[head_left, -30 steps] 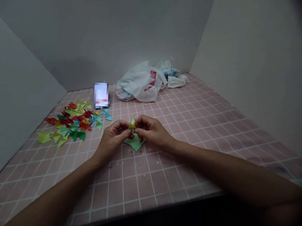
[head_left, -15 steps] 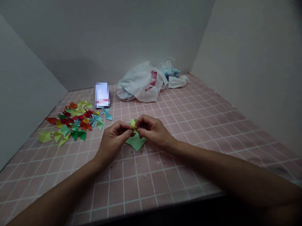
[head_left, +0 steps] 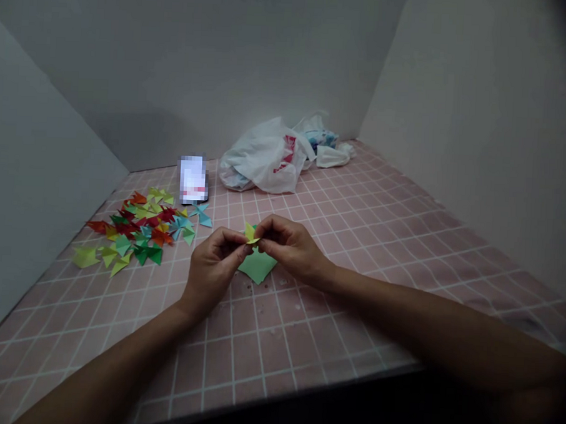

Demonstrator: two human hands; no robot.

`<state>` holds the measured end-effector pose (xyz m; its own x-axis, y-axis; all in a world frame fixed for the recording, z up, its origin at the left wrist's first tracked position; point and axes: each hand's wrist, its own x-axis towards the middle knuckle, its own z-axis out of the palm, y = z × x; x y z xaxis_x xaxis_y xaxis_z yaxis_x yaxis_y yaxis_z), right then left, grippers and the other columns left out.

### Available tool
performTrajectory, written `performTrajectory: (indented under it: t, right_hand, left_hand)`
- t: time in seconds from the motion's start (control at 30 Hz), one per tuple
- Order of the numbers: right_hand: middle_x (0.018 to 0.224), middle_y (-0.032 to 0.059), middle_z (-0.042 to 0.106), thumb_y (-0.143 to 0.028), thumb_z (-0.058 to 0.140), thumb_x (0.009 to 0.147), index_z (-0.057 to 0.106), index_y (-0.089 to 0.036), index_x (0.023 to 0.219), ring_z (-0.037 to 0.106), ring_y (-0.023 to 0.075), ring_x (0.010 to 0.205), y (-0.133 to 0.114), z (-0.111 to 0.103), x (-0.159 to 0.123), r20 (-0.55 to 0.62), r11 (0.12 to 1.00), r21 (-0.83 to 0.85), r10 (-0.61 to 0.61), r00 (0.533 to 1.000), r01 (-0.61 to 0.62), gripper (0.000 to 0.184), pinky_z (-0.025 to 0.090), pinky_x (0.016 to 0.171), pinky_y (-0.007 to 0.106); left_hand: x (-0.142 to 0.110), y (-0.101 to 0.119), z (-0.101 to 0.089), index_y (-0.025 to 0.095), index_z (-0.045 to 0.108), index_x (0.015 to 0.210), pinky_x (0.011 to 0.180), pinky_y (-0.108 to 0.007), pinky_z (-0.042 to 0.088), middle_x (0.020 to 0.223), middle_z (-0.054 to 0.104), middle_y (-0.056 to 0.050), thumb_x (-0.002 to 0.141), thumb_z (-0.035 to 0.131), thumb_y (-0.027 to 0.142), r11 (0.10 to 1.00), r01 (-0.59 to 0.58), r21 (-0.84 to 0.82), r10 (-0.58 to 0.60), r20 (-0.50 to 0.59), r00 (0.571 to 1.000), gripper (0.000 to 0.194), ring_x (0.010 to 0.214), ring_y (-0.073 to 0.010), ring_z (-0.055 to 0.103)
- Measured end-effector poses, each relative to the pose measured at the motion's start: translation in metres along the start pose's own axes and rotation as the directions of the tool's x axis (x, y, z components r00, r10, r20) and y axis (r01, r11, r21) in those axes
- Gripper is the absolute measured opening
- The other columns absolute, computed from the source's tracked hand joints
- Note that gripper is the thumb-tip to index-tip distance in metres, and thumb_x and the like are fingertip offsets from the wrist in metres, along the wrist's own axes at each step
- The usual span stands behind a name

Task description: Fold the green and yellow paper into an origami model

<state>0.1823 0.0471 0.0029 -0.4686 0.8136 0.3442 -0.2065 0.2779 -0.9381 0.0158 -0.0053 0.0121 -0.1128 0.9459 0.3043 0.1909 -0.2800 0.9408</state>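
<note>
Between my two hands is a small yellow folded paper piece, one point of it sticking up. My left hand is closed, pinching its left side between thumb and fingers. On the other side, the fingertips of my right hand pinch the paper too. Green paper lies flat on the table just below and behind the fingers, partly covered by them. Off to the left spreads a pile of folded paper pieces in red, orange, yellow, green and light blue.
A lit phone, its screen blurred out, stands behind the pile. White plastic bags sit by the back wall, with a blue and white packet beside them. A pink checked cloth covers the table, and walls rise on three sides.
The yellow paper has turned slightly in my fingertips and shows more of its point and lower edge. Both hands keep pinching it in nearly the same place.
</note>
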Motion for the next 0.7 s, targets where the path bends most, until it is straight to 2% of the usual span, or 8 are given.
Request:
performTrajectory:
  t: [0.1,0.27,0.37,0.53,0.7]
  right_hand:
    - [0.082,-0.0008,0.062,-0.018,0.066,0.079,0.061,-0.019,0.085,0.057,0.0125,0.077,-0.003,0.001,-0.001,0.006,0.999,0.034,-0.022,1.000,0.021,0.007,0.046,0.073,0.028]
    - [0.081,-0.0014,0.061,-0.016,0.066,0.079,0.062,-0.019,0.083,0.058,0.0119,0.076,-0.008,0.002,-0.002,-0.003,0.999,0.051,-0.009,1.000,0.010,0.006,0.046,0.072,0.028]
    - [0.080,-0.0014,0.061,-0.016,0.065,0.078,0.063,-0.019,0.082,0.057,0.0119,0.075,-0.009,0.001,-0.002,-0.006,1.000,0.020,-0.016,1.000,0.017,0.005,0.047,0.072,0.028]
    - [0.080,-0.0010,0.061,-0.012,0.063,0.080,0.065,-0.019,0.081,0.058,0.0116,0.074,-0.008,-0.001,-0.003,0.016,0.995,-0.044,-0.094,0.995,0.095,0.007,0.046,0.071,0.028]
    - [0.082,0.0004,0.063,-0.011,0.061,0.079,0.065,-0.019,0.081,0.060,0.0133,0.077,-0.008,-0.003,-0.002,0.022,0.981,-0.128,-0.143,0.989,0.145,0.009,0.047,0.074,0.029]
  left_hand:
    - [-0.001,0.005,0.000,0.018,0.070,0.080,0.065,-0.024,0.054,0.076,0.072,-0.001,0.076,0.077,0.020,1.000,0.010,-0.017,-0.010,0.007,1.000,0.008,0.070,-0.0133,0.066]
    - [-0.001,0.008,0.000,0.019,0.069,0.078,0.064,-0.025,0.054,0.073,0.070,0.000,0.073,0.077,0.020,0.987,0.099,-0.123,-0.098,0.011,0.995,0.010,0.068,-0.0136,0.066]
    - [-0.001,0.005,-0.001,0.019,0.069,0.078,0.064,-0.024,0.053,0.073,0.069,0.000,0.071,0.078,0.020,0.966,0.155,-0.208,-0.154,0.023,0.988,0.012,0.068,-0.0130,0.065]
    - [-0.001,0.007,0.000,0.018,0.067,0.080,0.062,-0.023,0.052,0.072,0.067,0.002,0.068,0.079,0.019,0.905,0.257,-0.339,-0.251,0.061,0.966,0.017,0.064,-0.0107,0.062]
    - [-0.001,0.012,0.001,0.018,0.061,0.080,0.059,-0.020,0.051,0.068,0.064,0.005,0.066,0.081,0.019,0.871,0.290,-0.397,-0.286,0.072,0.956,0.024,0.059,-0.0089,0.062]
